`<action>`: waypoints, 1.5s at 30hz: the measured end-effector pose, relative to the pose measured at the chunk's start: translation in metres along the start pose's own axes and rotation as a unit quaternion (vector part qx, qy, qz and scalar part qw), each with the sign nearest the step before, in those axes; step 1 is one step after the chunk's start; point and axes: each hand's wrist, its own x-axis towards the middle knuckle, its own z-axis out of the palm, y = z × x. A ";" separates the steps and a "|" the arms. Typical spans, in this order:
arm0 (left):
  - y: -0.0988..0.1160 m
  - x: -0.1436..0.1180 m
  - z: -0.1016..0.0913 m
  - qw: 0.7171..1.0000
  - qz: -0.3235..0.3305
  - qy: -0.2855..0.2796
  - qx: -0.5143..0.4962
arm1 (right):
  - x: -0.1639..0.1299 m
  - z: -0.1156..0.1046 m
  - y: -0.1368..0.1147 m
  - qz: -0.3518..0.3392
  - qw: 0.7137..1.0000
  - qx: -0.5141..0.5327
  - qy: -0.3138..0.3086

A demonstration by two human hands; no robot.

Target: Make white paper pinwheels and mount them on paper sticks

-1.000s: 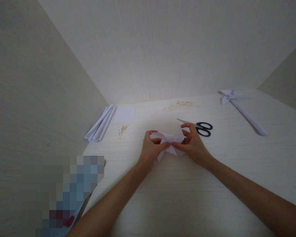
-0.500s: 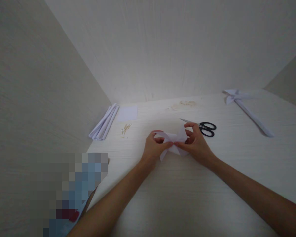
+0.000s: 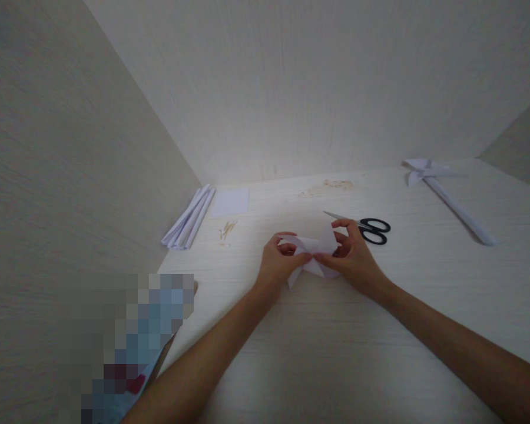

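Both my hands hold a white folded paper piece (image 3: pixel 317 254) just above the pale wooden table (image 3: pixel 318 341). My left hand (image 3: pixel 277 263) pinches its left flaps with thumb and forefinger. My right hand (image 3: pixel 353 257) pinches the middle and lifts an upright flap on the right side. The paper's lower points stick out beneath my fingers; its centre is hidden by them.
Black-handled scissors (image 3: pixel 368 228) lie just beyond my right hand. A finished paper pinwheel on a paper stick (image 3: pixel 446 195) lies at the far right. Rolled paper sticks (image 3: pixel 189 224), a small white sheet (image 3: pixel 230 202) and several toothpicks (image 3: pixel 227 230) lie at the back left. Walls close in behind and at the left.
My hands and the paper have stayed almost still; the fingers have drawn a little closer together over the paper's middle. The view has drifted slightly.
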 end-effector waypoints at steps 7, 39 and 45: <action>0.000 0.000 -0.001 1.000 -0.007 -0.003 -0.009 | -0.001 0.001 -0.001 -0.001 1.000 -0.005 0.001; -0.004 -0.010 -0.028 0.939 -0.048 -0.224 -0.256 | 0.044 0.013 0.011 -0.129 0.971 -0.195 -0.040; -0.008 -0.015 -0.035 0.920 -0.039 -0.287 -0.266 | 0.086 0.087 0.023 -0.202 0.929 -0.267 -0.157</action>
